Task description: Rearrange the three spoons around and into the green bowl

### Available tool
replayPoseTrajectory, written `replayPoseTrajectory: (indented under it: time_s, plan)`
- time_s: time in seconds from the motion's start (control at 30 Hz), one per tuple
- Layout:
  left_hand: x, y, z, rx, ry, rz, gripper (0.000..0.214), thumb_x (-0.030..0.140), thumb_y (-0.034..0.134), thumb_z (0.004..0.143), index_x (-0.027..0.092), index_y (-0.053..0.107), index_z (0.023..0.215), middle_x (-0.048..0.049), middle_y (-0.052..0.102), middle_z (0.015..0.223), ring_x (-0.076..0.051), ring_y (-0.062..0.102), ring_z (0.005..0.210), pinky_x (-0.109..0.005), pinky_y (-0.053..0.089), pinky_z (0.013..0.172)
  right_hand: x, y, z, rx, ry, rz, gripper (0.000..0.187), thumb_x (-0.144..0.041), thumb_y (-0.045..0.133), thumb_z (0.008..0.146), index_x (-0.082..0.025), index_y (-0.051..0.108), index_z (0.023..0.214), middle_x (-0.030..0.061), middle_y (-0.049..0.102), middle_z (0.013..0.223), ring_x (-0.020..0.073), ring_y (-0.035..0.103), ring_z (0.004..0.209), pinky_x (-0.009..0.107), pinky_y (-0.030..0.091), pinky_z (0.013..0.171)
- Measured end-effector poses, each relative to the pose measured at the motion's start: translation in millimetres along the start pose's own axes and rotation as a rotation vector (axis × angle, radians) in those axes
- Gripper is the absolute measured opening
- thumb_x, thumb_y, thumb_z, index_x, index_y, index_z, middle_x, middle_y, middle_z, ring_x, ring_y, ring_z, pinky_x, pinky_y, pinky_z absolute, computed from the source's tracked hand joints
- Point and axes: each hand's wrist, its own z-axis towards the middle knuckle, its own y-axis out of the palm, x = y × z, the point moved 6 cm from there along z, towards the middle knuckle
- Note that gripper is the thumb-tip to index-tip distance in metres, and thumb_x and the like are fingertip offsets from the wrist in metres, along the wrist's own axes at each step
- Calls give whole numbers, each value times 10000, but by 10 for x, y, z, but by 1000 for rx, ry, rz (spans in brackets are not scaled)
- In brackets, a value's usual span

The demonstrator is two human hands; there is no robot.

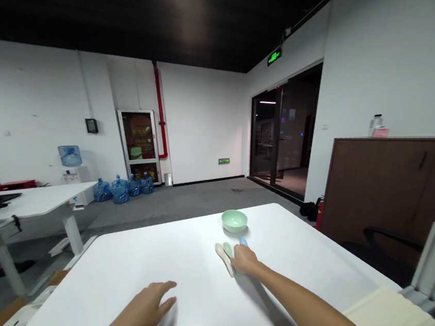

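Observation:
My right hand (245, 260) is closed over the blue spoon (243, 241). The spoon's bowl pokes out past my knuckles, while its handle is hidden under the hand. Just left of my fingers, a green spoon (227, 248) lies on the white table, partly covered by the hand. Beside that one rests a beige spoon (224, 258), fully in sight. Behind the spoons a light green bowl (234, 221) stands upright. My left hand (145, 305) hovers over the near left part of the table, thumb and forefinger apart, holding nothing.
The white table (125, 257) has rounded far corners. At its right front lies a cream-coloured slab (387, 321), with a grey metal profile (434, 263) beside it. A second desk (54, 199) stands left, near blue water bottles (120, 190). A brown cabinet (378, 185) stands right.

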Motion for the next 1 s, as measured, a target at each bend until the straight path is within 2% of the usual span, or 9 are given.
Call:
replayPoseTrajectory:
  time_s: [0.3,0.5,0.67,0.77,0.87,1.0]
  plan:
    - [1,17,20,-1,1,12,561,582,397,861,288,536,1317,-44,599,1315,-241,527,1218,-362,392,1024,27,-22,-6,-21,25,97,238,-239,570,799,-106,672,969,174,682,1042,246,656,922,257,411,632]
    - [4,21,21,-3,1,31,568,571,394,868,275,519,1336,-48,586,1334,-243,515,1237,-365,382,1039,147,-255,55,45,5,152,252,-299,535,825,-113,684,907,139,695,938,212,654,807,247,375,595]
    - [5,29,16,-5,7,15,569,576,396,866,280,519,1336,-48,591,1326,-244,522,1228,-369,386,1035,497,-554,99,88,64,102,253,-272,536,817,-108,683,942,152,693,975,207,656,811,239,371,597]
    - [-2,27,17,-1,14,9,574,579,396,862,277,523,1333,-46,591,1326,-243,515,1235,-364,382,1041,752,-645,97,102,111,43,249,-255,530,825,-97,681,944,173,684,1016,226,661,859,247,375,615]
    - [-4,16,14,7,13,14,574,585,397,858,276,536,1321,-41,592,1326,-243,512,1238,-360,378,1044,956,-638,97,108,145,-20,242,-223,513,831,-97,687,943,184,678,1040,249,660,915,263,389,645]
    - [-1,-1,3,18,5,6,560,586,401,853,288,551,1302,-34,608,1302,-243,525,1223,-354,390,1030,1176,-523,133,81,208,-56,256,-151,480,827,-113,695,960,178,680,1048,254,663,939,282,411,677]
